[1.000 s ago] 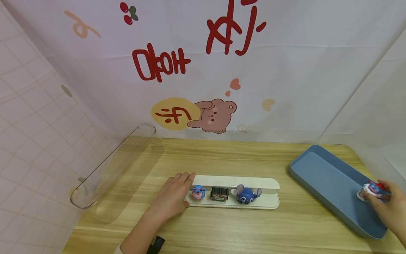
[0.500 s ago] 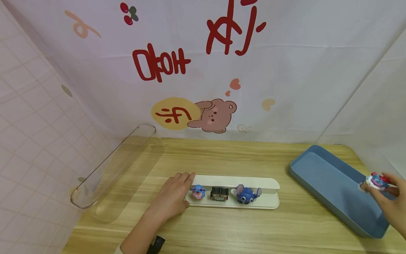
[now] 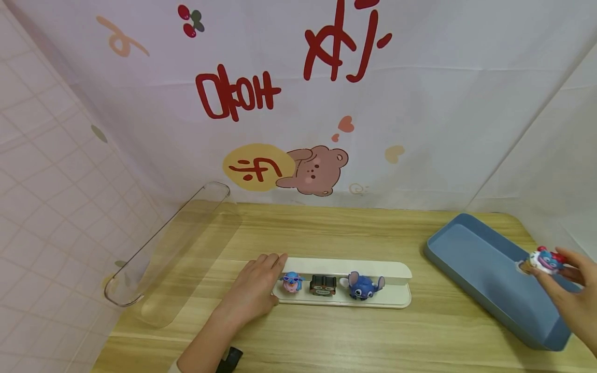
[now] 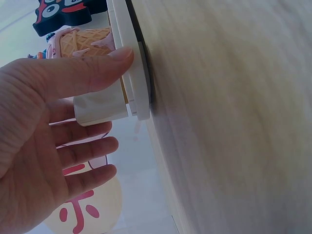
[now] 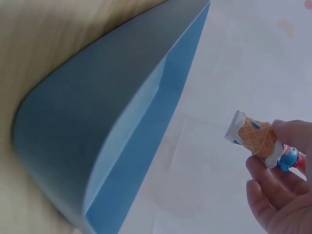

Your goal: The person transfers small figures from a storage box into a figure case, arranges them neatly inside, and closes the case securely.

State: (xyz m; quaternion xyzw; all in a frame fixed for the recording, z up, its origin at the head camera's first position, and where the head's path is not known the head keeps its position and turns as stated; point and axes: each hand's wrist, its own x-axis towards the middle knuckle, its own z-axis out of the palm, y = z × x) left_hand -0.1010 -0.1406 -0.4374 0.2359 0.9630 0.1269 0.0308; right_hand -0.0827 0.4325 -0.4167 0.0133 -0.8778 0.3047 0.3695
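My right hand (image 3: 576, 295) pinches an ice-cream-cone figurine (image 3: 544, 260) with a blue character on top, above the blue tray (image 3: 445, 243). In the right wrist view its waffle cone (image 5: 258, 138) points away from the fingers. At the left end of a two-level white display base (image 3: 389, 295), my left hand (image 3: 255, 284) grips it, thumb along the front edge and fingers behind, as the left wrist view shows. On the base's lower level stand a blue-and-pink figurine (image 3: 292, 282), a dark box-shaped figurine (image 3: 323, 285) and a big-eared blue figurine (image 3: 364, 285).
A transparent cover (image 3: 186, 248) lies at the left beside the tiled-pattern cloth. A printed white cloth (image 3: 420, 103) hangs behind the wooden table (image 3: 354, 336). Near the left forearm is a small black object (image 3: 229, 359), partly hidden.
My right hand has lifted the ice-cream-cone figurine up from inside the blue tray and shifted slightly left. My left hand and the white base have stayed put.
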